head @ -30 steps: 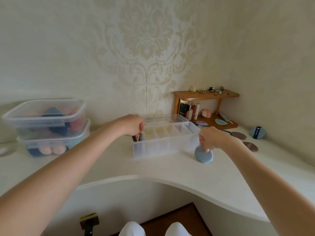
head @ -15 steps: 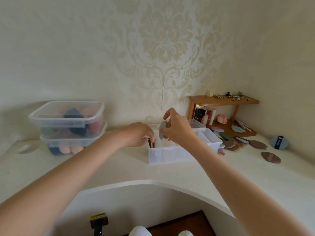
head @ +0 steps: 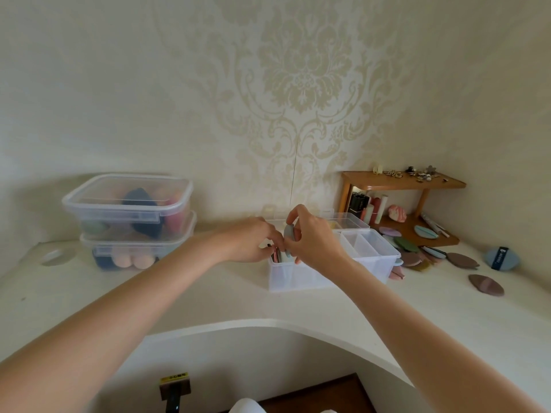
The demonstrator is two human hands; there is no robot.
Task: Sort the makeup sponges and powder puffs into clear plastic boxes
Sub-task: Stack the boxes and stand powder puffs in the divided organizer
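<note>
Head camera view: we see both arms reaching over the white tabletop (head: 208, 296) to a clear divided box (head: 369, 257). Our right hand (head: 313, 239) pinches a grey-blue powder puff (head: 288, 232) upright on edge between thumb and fingers, just above the leftmost compartment. Our left hand (head: 253, 239) is curled at that same compartment, fingertips touching the pink and grey puffs (head: 278, 257) already standing in it; whether it actually grips one we cannot tell. To the left, well apart, two lidded clear boxes (head: 128, 204) are stacked, with coloured makeup sponges inside. To the right of the divided box, loose puffs (head: 411, 257) in brown, green and lilac lie on the tabletop near a wooden corner shelf (head: 402, 181). A brown puff (head: 486, 284) lies alone nearer us, and a blue puff with a dark strap (head: 501, 259) sits further right.
</note>
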